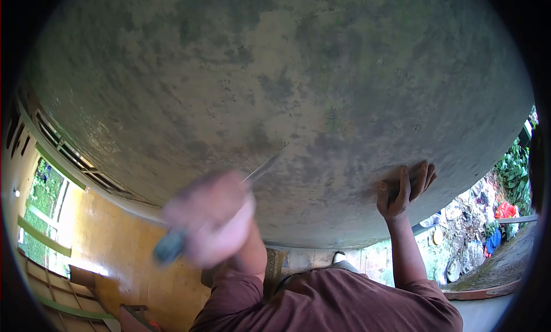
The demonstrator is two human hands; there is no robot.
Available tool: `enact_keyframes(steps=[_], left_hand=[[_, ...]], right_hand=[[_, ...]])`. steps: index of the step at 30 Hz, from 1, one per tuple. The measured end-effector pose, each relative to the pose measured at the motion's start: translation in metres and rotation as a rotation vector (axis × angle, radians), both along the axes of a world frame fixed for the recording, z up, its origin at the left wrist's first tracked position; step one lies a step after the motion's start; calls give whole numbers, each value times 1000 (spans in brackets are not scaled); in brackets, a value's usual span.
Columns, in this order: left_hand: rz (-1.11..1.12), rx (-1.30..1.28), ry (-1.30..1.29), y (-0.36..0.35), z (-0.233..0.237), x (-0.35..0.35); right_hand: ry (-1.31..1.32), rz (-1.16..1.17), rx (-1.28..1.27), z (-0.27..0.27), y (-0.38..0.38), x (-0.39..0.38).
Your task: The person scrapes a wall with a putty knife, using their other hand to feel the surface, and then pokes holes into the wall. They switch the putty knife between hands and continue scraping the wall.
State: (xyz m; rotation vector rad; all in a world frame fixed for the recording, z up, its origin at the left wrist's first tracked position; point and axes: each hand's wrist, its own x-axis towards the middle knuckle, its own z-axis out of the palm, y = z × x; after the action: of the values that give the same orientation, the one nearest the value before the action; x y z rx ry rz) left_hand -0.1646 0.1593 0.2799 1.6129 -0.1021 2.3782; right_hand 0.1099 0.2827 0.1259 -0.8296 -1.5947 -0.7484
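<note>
In front of me is a wall [321, 91] with a worn, patchy grey-green surface. My left hand [212, 211], smeared by motion, is closed around a hand tool with a dark green handle [169, 247] and a thin metal blade [264, 164]. The blade points up and to the right, its tip at or very near the wall; contact cannot be made out. My right hand [407, 189] is pressed against the wall further right, fingers apart and thumb to the left, holding nothing.
A shiny yellowish floor [146, 243] lies at left, beside a bright window opening [43, 203] with green frames. A vent grille [86, 165] runs along the wall's left side. At right, outdoors, are rubble-strewn ground [465, 228], a red item [506, 211] and plants [513, 168].
</note>
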Motion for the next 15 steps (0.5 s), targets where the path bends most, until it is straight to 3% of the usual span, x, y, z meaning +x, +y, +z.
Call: enact_keyframes(steps=[7,11,15], left_hand=[[-5,156,83,-14,2,2],[24,15,43,0,0,0],[-43,237,46,-35,10,-2]], right_hand=[[3,-10,8,1,-1,-1],[13,11,26,2,0,-3],[7,-6,11,2,-1,-2]])
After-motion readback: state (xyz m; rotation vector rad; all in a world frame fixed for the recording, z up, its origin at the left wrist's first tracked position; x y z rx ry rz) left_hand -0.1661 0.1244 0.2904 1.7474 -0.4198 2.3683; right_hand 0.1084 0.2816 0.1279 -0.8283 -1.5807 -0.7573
